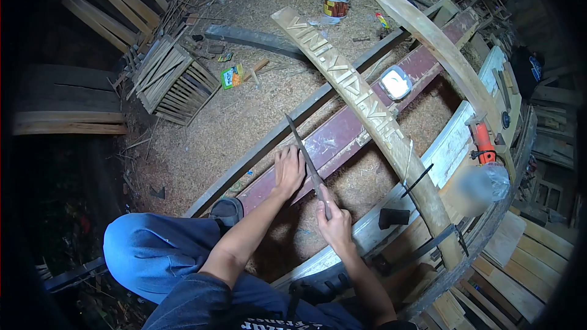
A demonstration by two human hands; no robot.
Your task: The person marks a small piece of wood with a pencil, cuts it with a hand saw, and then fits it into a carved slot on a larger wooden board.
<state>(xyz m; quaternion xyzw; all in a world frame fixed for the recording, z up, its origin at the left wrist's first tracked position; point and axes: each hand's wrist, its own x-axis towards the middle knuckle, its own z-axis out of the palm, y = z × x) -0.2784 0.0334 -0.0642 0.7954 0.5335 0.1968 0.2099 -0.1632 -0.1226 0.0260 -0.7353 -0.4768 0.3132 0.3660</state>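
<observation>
1. Blade (302,148) slanting over the maroon beam (336,142), near end clasped in my right hand (334,219), for control, I'd say.
2. Left hand (290,170) right beside it, probably bracing; its grip I can't tell.

From my remote seat I see a maroon plank (336,139) bearing a carved board (351,88) laid across it and a white tub (395,82); on the shavings-strewn floor (177,159) I make out a can (335,6), slatted crate (176,82) and green packet (232,77).
</observation>
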